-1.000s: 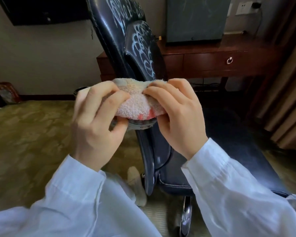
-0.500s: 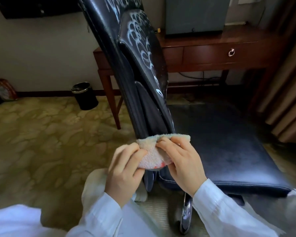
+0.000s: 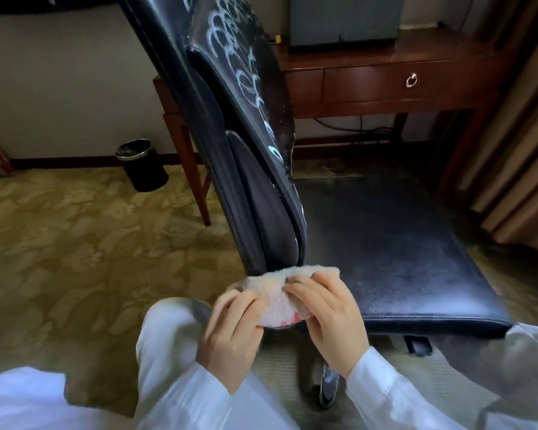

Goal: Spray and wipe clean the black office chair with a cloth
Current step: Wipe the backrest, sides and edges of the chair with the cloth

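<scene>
The black office chair (image 3: pixel 395 243) stands side-on in front of me, its backrest (image 3: pixel 230 125) rising to the upper left with white foam squiggles on its front face. A pale fluffy cloth (image 3: pixel 280 296) with a pink-red edge is bunched at the bottom of the backrest, where it meets the seat. My left hand (image 3: pixel 230 333) grips the cloth's left side. My right hand (image 3: pixel 326 318) pinches its right side with curled fingers. Both arms wear white sleeves.
A dark wooden desk (image 3: pixel 385 85) with a ring-pull drawer stands behind the chair, a grey box on top. A black waste bin (image 3: pixel 142 166) sits on the patterned carpet at the left. Curtains (image 3: pixel 516 125) hang on the right. A chrome chair leg (image 3: pixel 328 386) shows below.
Both hands have moved the cloth down the edge of the backrest, from about mid-height to its bottom by the seat. The view has pulled back.
</scene>
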Tool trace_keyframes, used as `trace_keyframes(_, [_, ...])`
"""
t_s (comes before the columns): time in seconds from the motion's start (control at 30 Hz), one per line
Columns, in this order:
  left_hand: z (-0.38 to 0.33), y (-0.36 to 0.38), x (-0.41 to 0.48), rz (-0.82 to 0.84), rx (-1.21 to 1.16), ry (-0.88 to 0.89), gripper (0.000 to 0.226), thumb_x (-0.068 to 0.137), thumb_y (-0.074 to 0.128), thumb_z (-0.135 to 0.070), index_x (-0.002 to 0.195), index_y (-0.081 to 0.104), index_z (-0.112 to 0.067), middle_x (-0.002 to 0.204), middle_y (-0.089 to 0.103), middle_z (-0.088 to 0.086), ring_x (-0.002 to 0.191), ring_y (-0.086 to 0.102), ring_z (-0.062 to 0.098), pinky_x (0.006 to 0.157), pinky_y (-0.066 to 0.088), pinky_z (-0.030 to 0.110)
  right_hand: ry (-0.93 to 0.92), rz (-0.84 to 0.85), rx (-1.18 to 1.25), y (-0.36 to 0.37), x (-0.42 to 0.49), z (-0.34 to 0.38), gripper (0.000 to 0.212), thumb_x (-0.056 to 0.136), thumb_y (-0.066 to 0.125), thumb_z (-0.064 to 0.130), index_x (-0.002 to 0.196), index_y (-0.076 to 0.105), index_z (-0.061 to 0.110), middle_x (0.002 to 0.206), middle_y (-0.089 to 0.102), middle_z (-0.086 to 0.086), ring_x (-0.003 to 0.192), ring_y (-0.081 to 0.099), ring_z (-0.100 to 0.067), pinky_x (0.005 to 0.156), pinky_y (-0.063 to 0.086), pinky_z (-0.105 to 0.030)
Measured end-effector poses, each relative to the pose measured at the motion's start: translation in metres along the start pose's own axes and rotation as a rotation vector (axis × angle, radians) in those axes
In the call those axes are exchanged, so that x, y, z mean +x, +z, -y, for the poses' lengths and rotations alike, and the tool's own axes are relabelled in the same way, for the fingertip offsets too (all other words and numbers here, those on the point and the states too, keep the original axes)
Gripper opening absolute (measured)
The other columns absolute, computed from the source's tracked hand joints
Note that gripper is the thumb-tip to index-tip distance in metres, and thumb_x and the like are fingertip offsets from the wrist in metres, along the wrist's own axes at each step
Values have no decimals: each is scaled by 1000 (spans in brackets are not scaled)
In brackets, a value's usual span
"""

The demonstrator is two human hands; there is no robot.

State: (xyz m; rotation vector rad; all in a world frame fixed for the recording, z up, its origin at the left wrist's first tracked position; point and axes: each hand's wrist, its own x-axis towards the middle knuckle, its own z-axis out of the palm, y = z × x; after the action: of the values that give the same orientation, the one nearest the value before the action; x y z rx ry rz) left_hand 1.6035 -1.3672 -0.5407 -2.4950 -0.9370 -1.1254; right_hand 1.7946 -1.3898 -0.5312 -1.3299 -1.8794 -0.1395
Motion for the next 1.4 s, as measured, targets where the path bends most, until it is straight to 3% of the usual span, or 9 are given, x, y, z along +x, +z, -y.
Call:
trace_keyframes(0.13, [-14, -40, 63, -224, 48, -108, 17, 88, 57, 3, 94, 73, 1, 103, 68, 15, 95, 60, 36, 91, 49, 40, -100, -220, -75, -44, 47, 14, 29, 87, 56, -1, 111, 70, 5, 119, 66, -5, 108, 55, -25, 95, 42, -31])
trace_keyframes(0.23, [-16, -48, 91, -319, 94, -135, 23, 81, 61, 5, 97, 75, -4, 101, 68, 12, 92, 57, 33, 89, 50, 36, -154, -222, -131, -51, 73, 9, 30, 84, 62, -1, 112, 68, 5, 119, 66, -6, 106, 56, -27, 93, 45, -33])
trace_keyframes(0.53, [2, 13, 24, -68, 160, 51, 12, 87, 58, 3, 94, 67, -2, 107, 68, 9, 92, 62, 35, 89, 45, 34, -26, 20, -158, -2, 15, -17, 39, 74, 68, -3, 111, 67, 8, 116, 65, -4, 100, 53, -23, 77, 53, -36])
trace_keyframes(0.7, [16, 41, -31, 136, 85, 21, 26, 87, 56, 4, 108, 59, -10, 111, 68, 5, 99, 61, 32, 88, 50, 38, 53, 184, -157, 31, -14, -12, 51, 51, 82, -6, 98, 71, 10, 97, 69, -2, 91, 47, -16, 68, 56, -29])
trace_keyframes(0.83, [12, 16, -22, 76, 4, -30, 35, 77, 62, 9, 107, 57, -10, 109, 68, 6, 99, 58, 30, 85, 51, 37, 50, 116, -79, 22, -19, -1, 49, 58, 74, -13, 103, 71, 9, 105, 69, -1, 93, 49, -18, 75, 53, -34])
trace_keyframes(0.9, [2, -15, -2, -28, -5, 9, 19, 82, 60, 7, 97, 62, -4, 109, 64, 7, 97, 57, 31, 85, 49, 36, -18, 24, -47, 3, -8, 12, 42, 71, 66, -12, 109, 70, 6, 113, 67, -2, 97, 51, -21, 83, 47, -31])
trace_keyframes(1.03, [-5, -80, 62, -245, 107, 3, 20, 88, 54, 7, 92, 74, 3, 107, 63, 10, 93, 57, 32, 92, 45, 33, -119, -159, 13, -39, 48, 43, 34, 98, 38, 7, 113, 68, 3, 118, 66, -7, 102, 56, -29, 89, 45, -36])
trace_keyframes(1.2, [19, -78, 87, -271, 45, -100, 23, 82, 58, 7, 99, 72, 3, 103, 65, 20, 92, 60, 41, 89, 49, 37, -95, -245, 33, -34, 87, 46, 32, 85, 56, -4, 115, 66, 2, 121, 64, -8, 110, 55, -29, 93, 46, -42])
trace_keyframes(1.4, [26, -27, 31, -57, -197, -232, 32, 70, 63, 13, 96, 72, -3, 110, 61, 5, 96, 63, 24, 76, 53, 34, 32, -114, 62, 9, 33, 25, 50, 68, 58, -12, 114, 64, 7, 118, 58, 0, 105, 53, -22, 83, 49, -37])
